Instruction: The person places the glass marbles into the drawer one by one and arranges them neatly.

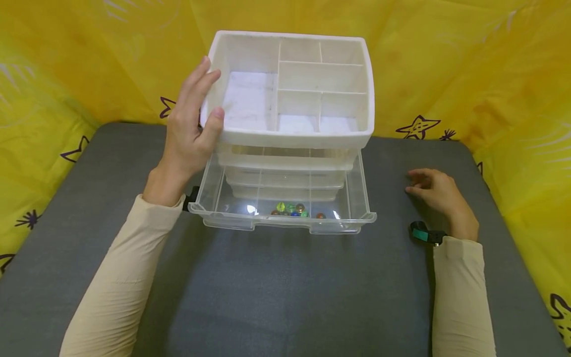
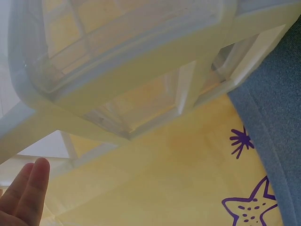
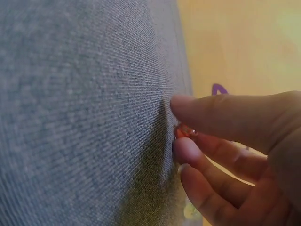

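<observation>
My left hand (image 1: 192, 114) rests on the left rim of a white plastic drawer unit (image 1: 294, 139), its fingers fairly straight and its thumb at the front corner. Two of its fingertips (image 2: 40, 172) show in the left wrist view beside the frame. A clear drawer (image 1: 283, 220) stands pulled out at the front, with several glass marbles (image 1: 292, 210) in the middle and a brown one (image 1: 320, 215) apart to the right. Low over the table on the right, my right hand (image 1: 439, 193) has its fingers curled and pinches a reddish-orange marble (image 3: 185, 132), which the head view hides.
A grey cloth-covered table (image 1: 285, 287) lies under everything. Yellow patterned fabric (image 1: 424, 59) hangs behind and at both sides. The unit's top tray has several compartments split by thin dividers (image 1: 321, 91). A black wrist strap with a green patch (image 1: 421, 234) sits by the right wrist.
</observation>
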### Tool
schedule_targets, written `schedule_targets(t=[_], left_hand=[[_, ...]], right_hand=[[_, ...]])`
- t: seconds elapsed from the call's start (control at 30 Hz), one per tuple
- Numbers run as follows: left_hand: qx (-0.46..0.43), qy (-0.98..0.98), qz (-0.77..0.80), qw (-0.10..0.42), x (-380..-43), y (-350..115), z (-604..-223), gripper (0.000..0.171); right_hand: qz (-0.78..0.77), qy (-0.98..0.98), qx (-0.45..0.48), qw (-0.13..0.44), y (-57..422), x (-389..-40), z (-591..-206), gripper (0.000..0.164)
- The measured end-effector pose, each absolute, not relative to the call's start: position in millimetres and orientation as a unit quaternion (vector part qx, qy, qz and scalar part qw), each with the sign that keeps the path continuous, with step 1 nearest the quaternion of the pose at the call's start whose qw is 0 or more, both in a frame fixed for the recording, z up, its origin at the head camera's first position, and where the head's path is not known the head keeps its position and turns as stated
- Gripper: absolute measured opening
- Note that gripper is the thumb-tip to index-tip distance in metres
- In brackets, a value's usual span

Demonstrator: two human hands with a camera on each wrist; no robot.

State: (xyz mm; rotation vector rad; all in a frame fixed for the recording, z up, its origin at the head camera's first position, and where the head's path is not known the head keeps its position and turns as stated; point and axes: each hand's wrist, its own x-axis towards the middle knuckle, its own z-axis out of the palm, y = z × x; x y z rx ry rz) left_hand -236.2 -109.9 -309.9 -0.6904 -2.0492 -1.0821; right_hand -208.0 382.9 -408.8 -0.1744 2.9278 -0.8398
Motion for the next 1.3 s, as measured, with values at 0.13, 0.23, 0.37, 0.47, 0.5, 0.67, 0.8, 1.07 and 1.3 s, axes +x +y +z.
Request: schedule_targets(t=[0.13, 0.23, 0.37, 0.47, 0.5, 0.67, 0.8, 1.07, 1.3], left_hand=[[-0.267, -0.793, -0.418, 0.353, -236, -110, -310, 0.059], [-0.267, -0.793, -0.42, 0.351, -236, -110, -310, 0.059], [-0.266, -0.791, -0.425, 0.35, -236, -109, -309, 0.059], [-0.265, -0.791, -0.427, 0.35, -235, -109, -309, 0.06], [-0.265, -0.791, -0.427, 0.35, -235, -109, -309, 0.06], [-0.263, -0.791, -0.426, 0.351, -235, -109, -309, 0.06], [-0.263, -0.791, -0.426, 0.352, -235, -109, -309, 0.06], [-0.261, -0.79, -0.427, 0.353, -234, -109, -309, 0.06], [-0.263, -0.791, -0.427, 0.351, -235, -108, -309, 0.06]], right_hand=[[-0.293, 0.953, -0.059, 0.058, 383, -208, -410, 0.038], [-0.295, 0.952, -0.061, 0.059, 383, -207, -410, 0.034], [-0.281, 0.956, -0.068, 0.054, 383, -208, -410, 0.03], [-0.262, 0.961, -0.067, 0.058, 382, -209, -410, 0.029], [-0.255, 0.963, -0.065, 0.061, 381, -210, -410, 0.029], [-0.245, 0.965, -0.062, 0.073, 379, -211, -410, 0.029], [-0.252, 0.962, -0.065, 0.08, 377, -209, -408, 0.032], [-0.282, 0.953, -0.072, 0.083, 366, -209, -395, 0.037], [-0.3, 0.949, -0.066, 0.068, 355, -203, -380, 0.039]])
